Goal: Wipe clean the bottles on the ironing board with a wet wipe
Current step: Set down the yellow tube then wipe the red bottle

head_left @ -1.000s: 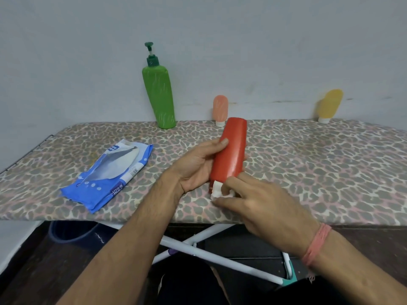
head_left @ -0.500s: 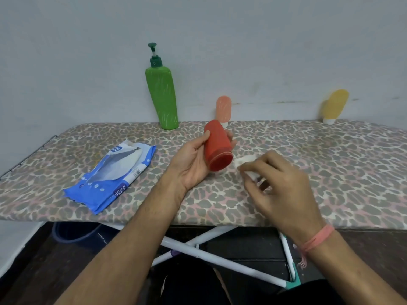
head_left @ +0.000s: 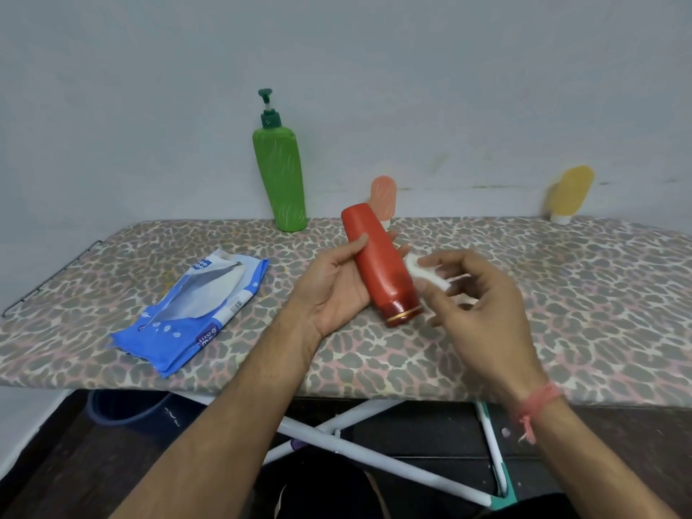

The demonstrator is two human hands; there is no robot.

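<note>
My left hand [head_left: 333,290] holds a red bottle [head_left: 378,264] above the ironing board [head_left: 561,294], tilted with its gold-ringed cap end toward me. My right hand [head_left: 483,312] pinches a small folded white wet wipe [head_left: 421,271] against the bottle's right side. A tall green pump bottle [head_left: 281,177] stands at the back by the wall. A small peach bottle [head_left: 385,194] stands behind the red one, partly hidden by it. A yellow bottle [head_left: 571,192] leans on the wall at the back right.
A blue wet-wipe pack [head_left: 198,312] lies on the left of the leopard-print board. The board's white legs [head_left: 355,443] cross below its front edge. A dark blue bucket [head_left: 127,406] sits on the floor under the left side.
My left hand has turned the red bottle so its cap end faces me. My right hand has moved the wipe from the cap up to the bottle's right side.
</note>
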